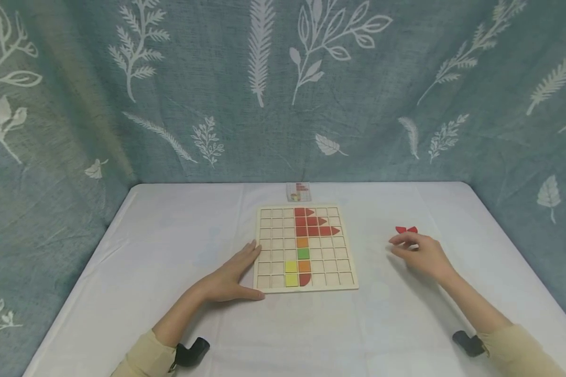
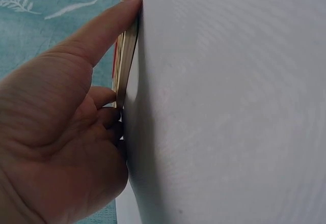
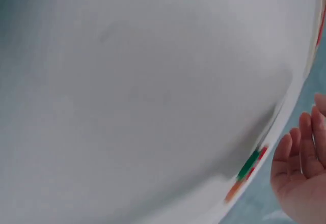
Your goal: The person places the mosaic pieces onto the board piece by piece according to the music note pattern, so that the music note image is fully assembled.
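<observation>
A square wooden grid board (image 1: pixel 273 251) lies on the table, with coloured pieces in its cells. Three red rows ending in points (image 1: pixel 306 230) fill its upper part. Below them come an orange square (image 1: pixel 302 242), a green square (image 1: pixel 303 254), two yellow squares (image 1: pixel 291 273), another orange square and a red rounded piece (image 1: pixel 305 279). My left hand (image 1: pixel 228 275) touches the board's left edge with its fingers, thumb by the near corner. To the right, my right hand (image 1: pixel 420 256) hovers beside red pieces (image 1: pixel 407 229), fingers loosely bent, no piece visible in it.
A small picture card (image 1: pixel 298 192) lies behind the board. In the right wrist view, a green piece (image 3: pixel 248 165) and an orange piece (image 3: pixel 234 190) lie near the right hand along with red ones. A patterned teal curtain (image 1: pixel 264 131) hangs around the white-covered table (image 1: pixel 179 220).
</observation>
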